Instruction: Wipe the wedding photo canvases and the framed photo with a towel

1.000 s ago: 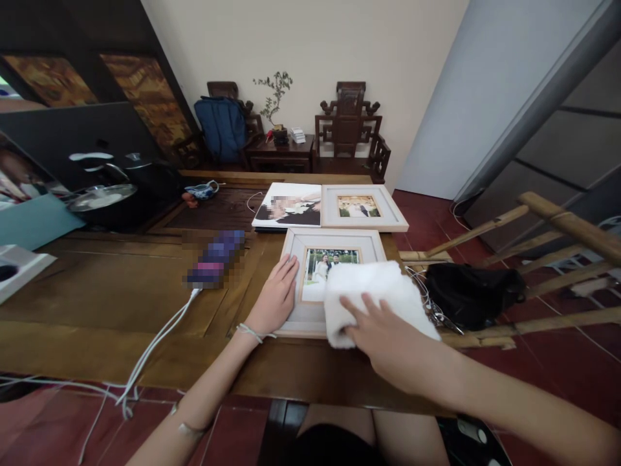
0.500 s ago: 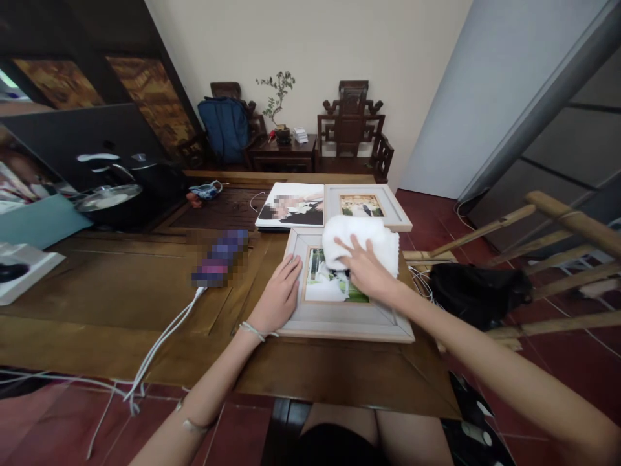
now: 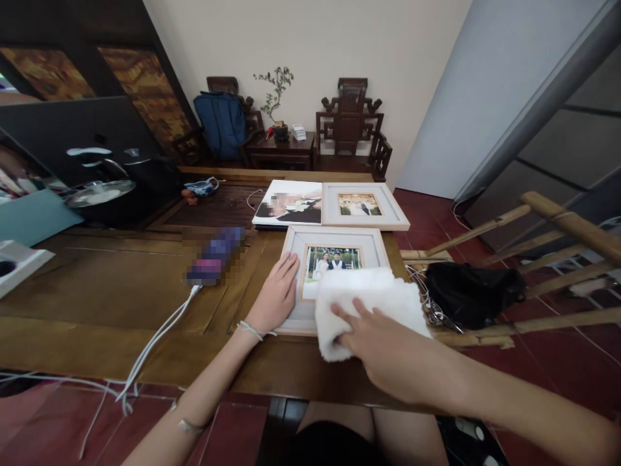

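Observation:
A pale wooden picture frame (image 3: 339, 237) lies face up near the front edge of the table, a photo of two people in its middle. My left hand (image 3: 275, 291) rests flat along the frame's left side, fingers stretched out together. Under my right hand (image 3: 388, 346) is a folded white cloth (image 3: 373, 288), held with the fingers spread over it. The cloth covers the lower right part of the frame and hangs past its near edge. Part of the photo and the frame's lower right corner are hidden beneath it.
Behind lie a second frame (image 3: 396, 213) and a white photo panel (image 3: 310, 194). Left are a blurred phone-like object (image 3: 216, 255) with white cables (image 3: 165, 336) and a pot (image 3: 104, 194). A bamboo rack (image 3: 557, 226) with a black bag (image 3: 473, 294) stands right.
My right hand has drawn the cloth toward me and slightly right, from the frame's upper right to its near edge. More of the photo shows. My left hand stays on the frame.

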`<state>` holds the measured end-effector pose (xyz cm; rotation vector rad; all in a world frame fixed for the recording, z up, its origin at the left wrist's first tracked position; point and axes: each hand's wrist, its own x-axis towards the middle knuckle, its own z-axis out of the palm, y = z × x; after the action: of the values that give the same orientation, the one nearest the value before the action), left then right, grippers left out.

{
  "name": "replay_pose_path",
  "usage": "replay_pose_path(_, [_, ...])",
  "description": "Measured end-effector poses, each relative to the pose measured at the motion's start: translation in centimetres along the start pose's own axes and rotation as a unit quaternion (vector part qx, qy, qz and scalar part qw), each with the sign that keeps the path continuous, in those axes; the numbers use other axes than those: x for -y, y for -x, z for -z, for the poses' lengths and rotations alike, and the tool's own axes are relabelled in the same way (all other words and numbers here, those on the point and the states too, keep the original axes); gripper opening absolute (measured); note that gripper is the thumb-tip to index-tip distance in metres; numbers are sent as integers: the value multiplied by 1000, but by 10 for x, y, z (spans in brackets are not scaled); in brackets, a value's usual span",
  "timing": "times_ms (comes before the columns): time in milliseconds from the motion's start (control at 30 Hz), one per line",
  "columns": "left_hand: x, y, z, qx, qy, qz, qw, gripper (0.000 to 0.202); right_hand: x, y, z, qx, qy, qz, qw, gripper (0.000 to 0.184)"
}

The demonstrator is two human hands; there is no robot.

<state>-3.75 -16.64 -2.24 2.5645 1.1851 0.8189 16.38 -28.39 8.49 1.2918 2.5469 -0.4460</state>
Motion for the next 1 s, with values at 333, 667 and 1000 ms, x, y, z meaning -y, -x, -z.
replay_pose_path(333, [1,0,1,3,10,-2,1000,45,-39,-61,-16,-120,15,-24,992,58])
replay_pose_path(667, [2,0,1,-3,27,8,1000,44,-75,-105,-1,-161,77,-97,979,55])
replay_pose_path(1000, [-4,-2,4,-27,115,58,991,43,21,-26,0,-57,-1,85,995,35])
